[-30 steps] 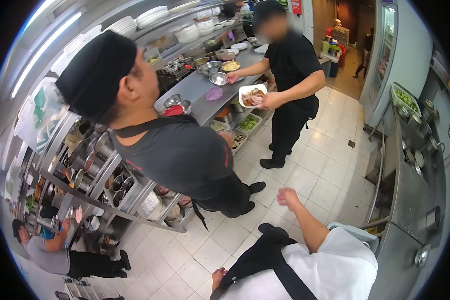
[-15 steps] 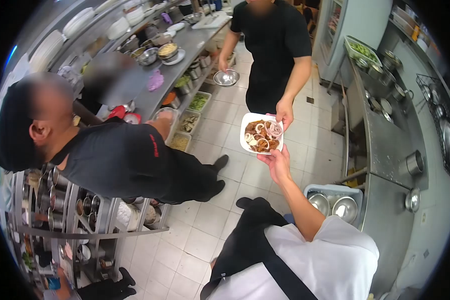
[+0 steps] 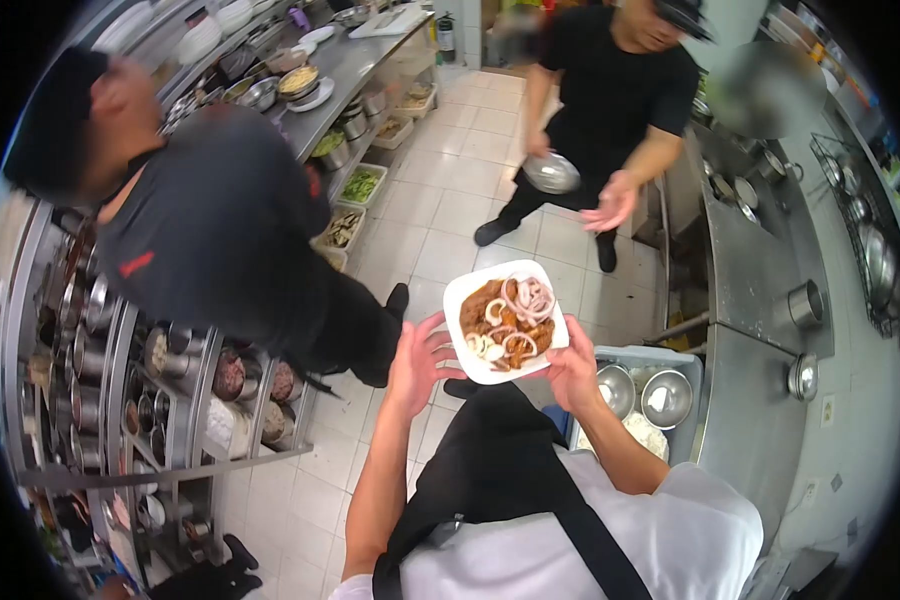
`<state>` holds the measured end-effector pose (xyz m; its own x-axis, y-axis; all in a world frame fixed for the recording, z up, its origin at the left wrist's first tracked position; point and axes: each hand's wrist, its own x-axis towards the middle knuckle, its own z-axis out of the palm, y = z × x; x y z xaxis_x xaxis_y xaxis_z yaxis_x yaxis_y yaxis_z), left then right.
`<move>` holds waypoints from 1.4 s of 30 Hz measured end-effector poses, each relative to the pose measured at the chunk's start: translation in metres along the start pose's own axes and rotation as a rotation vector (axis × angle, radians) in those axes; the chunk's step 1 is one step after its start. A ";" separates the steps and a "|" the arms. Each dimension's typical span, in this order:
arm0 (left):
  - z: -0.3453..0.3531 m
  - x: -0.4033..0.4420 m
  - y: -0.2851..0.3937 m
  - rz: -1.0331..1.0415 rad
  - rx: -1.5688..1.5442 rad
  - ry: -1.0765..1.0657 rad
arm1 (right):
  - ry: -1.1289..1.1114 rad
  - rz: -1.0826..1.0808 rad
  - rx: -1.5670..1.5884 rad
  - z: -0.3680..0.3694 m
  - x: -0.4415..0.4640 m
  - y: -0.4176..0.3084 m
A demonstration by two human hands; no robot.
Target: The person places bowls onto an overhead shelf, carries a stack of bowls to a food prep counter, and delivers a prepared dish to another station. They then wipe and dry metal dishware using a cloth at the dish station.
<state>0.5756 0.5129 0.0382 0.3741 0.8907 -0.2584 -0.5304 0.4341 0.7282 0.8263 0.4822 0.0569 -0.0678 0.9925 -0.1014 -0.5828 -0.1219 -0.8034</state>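
In front of my chest is a square white dish (image 3: 454, 308) of brown saucy meat topped with sliced onion rings (image 3: 530, 298). My right hand (image 3: 574, 374) grips it at the lower right corner, thumb over the rim. At the dish's left side my left hand (image 3: 417, 366) is held with fingers spread, their tips close to the rim; whether they touch it I cannot tell. Facing me, a co-worker in black holds a metal bowl (image 3: 552, 174) in one hand. That person's other hand (image 3: 615, 203) is open, apart from the dish.
Left of me, another co-worker (image 3: 210, 220) in black stands near a rack of metal pots (image 3: 90, 350). Beyond is a steel counter (image 3: 345, 85) with bowls and food tubs below. At right stand a steel worktop (image 3: 755, 310) and a grey bin (image 3: 688, 362) with metal bowls.
The dish has come toward me in my right hand, and the facing co-worker has let go of it and drawn back. My left hand has come into view beside the dish.
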 end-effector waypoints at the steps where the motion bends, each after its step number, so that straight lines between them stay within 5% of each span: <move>1: 0.004 0.000 -0.003 0.033 0.006 0.042 | -0.034 0.036 0.002 0.002 -0.003 0.007; 8: -0.033 -0.058 -0.058 0.414 0.031 0.445 | -0.357 0.329 -0.091 0.042 -0.002 0.035; 12: -0.018 -0.133 -0.097 0.650 0.051 0.842 | -0.815 0.549 -0.348 0.062 -0.002 0.043; 14: 0.046 -0.048 -0.100 0.774 0.027 0.921 | -1.017 0.640 -0.471 0.033 0.085 -0.036; 20: 0.096 -0.032 -0.114 0.977 -0.245 1.161 | -1.573 0.615 -0.686 0.053 0.158 -0.023; 30: 0.179 0.035 -0.110 1.308 -0.376 1.761 | -1.938 1.112 -0.551 0.102 0.207 -0.003; 34: 0.190 0.060 -0.101 1.368 -0.472 1.780 | -1.981 1.171 -0.522 0.110 0.223 0.003; 37: 0.124 0.055 -0.125 1.434 -0.552 1.665 | -2.021 1.186 -0.524 0.123 0.222 0.067; 41: 0.133 -0.025 -0.157 1.630 -0.671 1.524 | -2.100 1.162 -0.542 0.155 0.137 0.079; 42: 0.129 -0.064 -0.176 1.538 -0.772 1.603 | -2.133 1.157 -0.579 0.181 0.096 0.083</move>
<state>0.7434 0.3623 0.0086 -0.8852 -0.3125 -0.3447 0.0377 -0.7865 0.6164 0.6250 0.5678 0.0867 -0.5841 -0.7719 -0.2510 0.3840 0.0096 -0.9233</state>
